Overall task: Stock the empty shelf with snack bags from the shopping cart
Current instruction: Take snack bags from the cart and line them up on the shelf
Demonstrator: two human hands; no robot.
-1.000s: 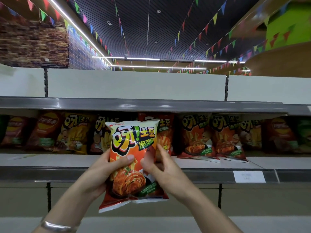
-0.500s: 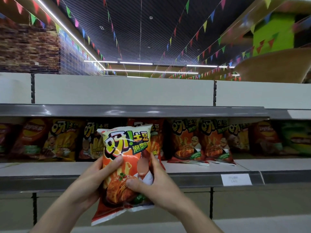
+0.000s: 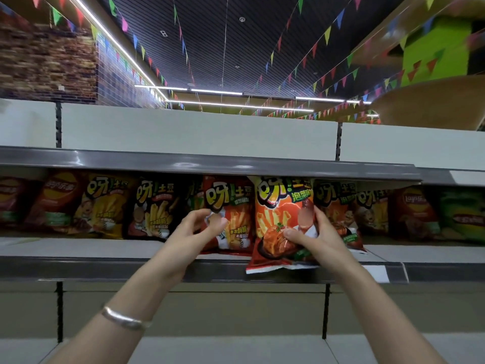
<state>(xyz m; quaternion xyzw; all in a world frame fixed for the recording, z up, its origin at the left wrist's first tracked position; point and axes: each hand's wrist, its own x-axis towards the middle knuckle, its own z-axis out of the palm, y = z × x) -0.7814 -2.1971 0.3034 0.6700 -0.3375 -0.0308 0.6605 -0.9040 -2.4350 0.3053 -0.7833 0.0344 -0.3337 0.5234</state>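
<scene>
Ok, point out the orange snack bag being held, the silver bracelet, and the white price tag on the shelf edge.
orange snack bag (image 3: pixel 275 227), head view, on its printed front, left of the thumb.
silver bracelet (image 3: pixel 126 320), head view, on the band across the left wrist.
white price tag (image 3: pixel 378 274), head view, on its blank face.

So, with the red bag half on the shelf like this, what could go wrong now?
1. Only the right hand pinches the red kimchi-flavour bag; its bottom edge hangs over the shelf lip, so it may slide off if released now.
2. The gap is narrow: pushing it in could knock the tomato-flavour bag on its left or the bags on its right.
3. The left hand hovers free, giving no support.
</scene>
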